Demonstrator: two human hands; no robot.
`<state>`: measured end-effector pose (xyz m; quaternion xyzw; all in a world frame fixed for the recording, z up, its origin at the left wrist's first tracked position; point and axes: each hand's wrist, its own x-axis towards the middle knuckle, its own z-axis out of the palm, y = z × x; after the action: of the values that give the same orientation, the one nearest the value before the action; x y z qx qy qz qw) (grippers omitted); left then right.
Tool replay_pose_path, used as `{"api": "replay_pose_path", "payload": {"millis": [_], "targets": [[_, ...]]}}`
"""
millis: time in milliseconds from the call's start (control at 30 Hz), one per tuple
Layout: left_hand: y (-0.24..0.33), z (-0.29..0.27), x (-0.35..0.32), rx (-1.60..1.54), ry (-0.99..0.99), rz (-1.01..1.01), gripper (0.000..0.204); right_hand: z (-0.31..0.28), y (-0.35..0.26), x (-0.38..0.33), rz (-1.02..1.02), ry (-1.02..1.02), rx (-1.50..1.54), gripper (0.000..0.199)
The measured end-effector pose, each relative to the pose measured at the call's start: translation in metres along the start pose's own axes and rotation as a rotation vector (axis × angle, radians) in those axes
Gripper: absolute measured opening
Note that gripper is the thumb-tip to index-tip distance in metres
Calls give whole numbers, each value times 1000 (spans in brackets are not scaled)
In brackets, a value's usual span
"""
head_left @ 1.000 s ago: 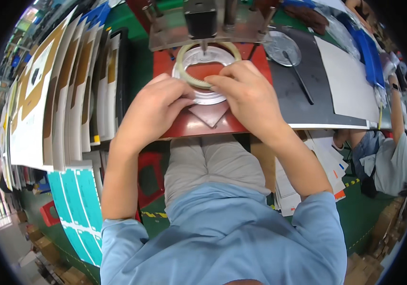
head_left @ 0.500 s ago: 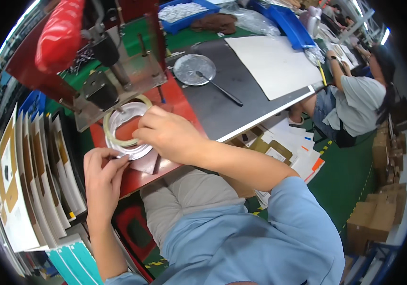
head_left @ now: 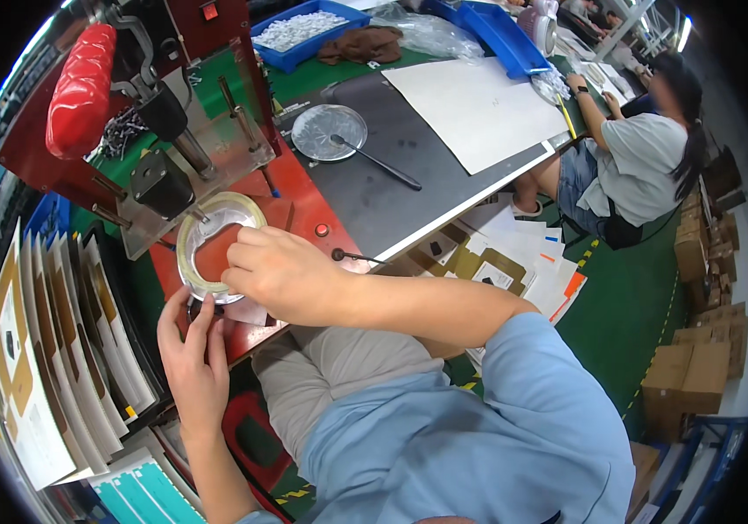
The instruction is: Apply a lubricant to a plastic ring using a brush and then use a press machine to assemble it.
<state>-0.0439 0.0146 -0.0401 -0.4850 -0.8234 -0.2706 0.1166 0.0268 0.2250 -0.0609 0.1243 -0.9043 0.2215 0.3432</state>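
Under the press (head_left: 162, 185), the cream ring (head_left: 183, 250) lay over the red board (head_left: 313, 196), its edge seemingly pinched by the right hand (head_left: 285, 276); the left hand (head_left: 197, 371) had loosened its grip, fingers apart, so the right probably steadied it.

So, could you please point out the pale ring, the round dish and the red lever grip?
Pale ring (head_left: 183, 249): head view, left side of its band.
Round dish (head_left: 314, 129): head view, bare surface left of centre.
Red lever grip (head_left: 82, 94): head view, middle of its glossy cover.
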Motion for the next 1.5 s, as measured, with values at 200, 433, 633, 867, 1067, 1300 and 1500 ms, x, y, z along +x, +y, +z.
{"api": "replay_pose_path", "payload": {"millis": [200, 433, 633, 867, 1067, 1300, 1500], "targets": [[6, 9, -6, -154, 87, -141, 27, 3, -8, -1, 31, 18, -2, 15], [1, 14, 13, -266, 335, -289, 12, -1, -14, 8, 57, -130, -78, 15], [-7, 21, 34, -345, 348, -522, 19, 2, -23, 14, 90, -91, -63, 18], [-29, 32, 48, -475, 233, -504, 37, -4, -19, 13, 91, -123, -94, 15], [-56, 48, 34, -484, 316, -510, 29, 16, -22, 11, 46, 3, -106, 11], [-31, 52, 46, -275, 322, -416, 31, 10, -22, -6, 52, 160, -94, 16], [-37, 46, 44, -249, 293, -449, 29, -129, 105, -85, 122, 507, -448, 15]]}}
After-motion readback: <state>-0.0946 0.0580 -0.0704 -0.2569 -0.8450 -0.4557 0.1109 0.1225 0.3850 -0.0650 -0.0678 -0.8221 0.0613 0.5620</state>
